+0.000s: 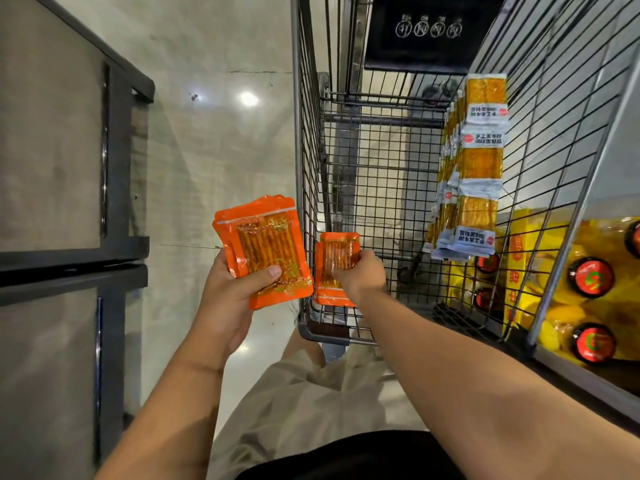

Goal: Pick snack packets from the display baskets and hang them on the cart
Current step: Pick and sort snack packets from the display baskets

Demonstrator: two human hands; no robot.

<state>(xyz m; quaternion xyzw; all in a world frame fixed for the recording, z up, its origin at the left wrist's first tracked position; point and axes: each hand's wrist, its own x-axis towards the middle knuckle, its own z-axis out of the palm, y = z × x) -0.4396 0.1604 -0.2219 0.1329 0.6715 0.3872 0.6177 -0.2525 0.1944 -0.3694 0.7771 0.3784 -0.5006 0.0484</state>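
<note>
Orange snack packets (pixel 266 251), a fanned stack with clear windows showing reddish sticks, are held up in the left hand (pixel 235 289). Its fingers curl behind the stack and its thumb (pixel 273 271) presses across the front near the bottom edge. Just to the right of that hand, the right hand (pixel 360 275) grips a smaller bunch of orange packets (pixel 334 268), seemingly two, with fingers wrapped over their middle. This bunch sits against the wire mesh at the near left corner of the shopping cart (pixel 304 133); whether it hangs from the wire cannot be told. Beyond the right hand and further right, long strips of yellow snack packets (pixel 474 168) with white labels hang down the cart's right wire wall. Past those, behind the mesh, are yellow boxes (pixel 519 258) and red-capped bottles (pixel 592 277) in yellow wrapping. Far above both hands, a black sign (pixel 426 32) with white characters hangs on the cart. Left of the left hand stands dark-framed shelving (pixel 117 161).
</note>
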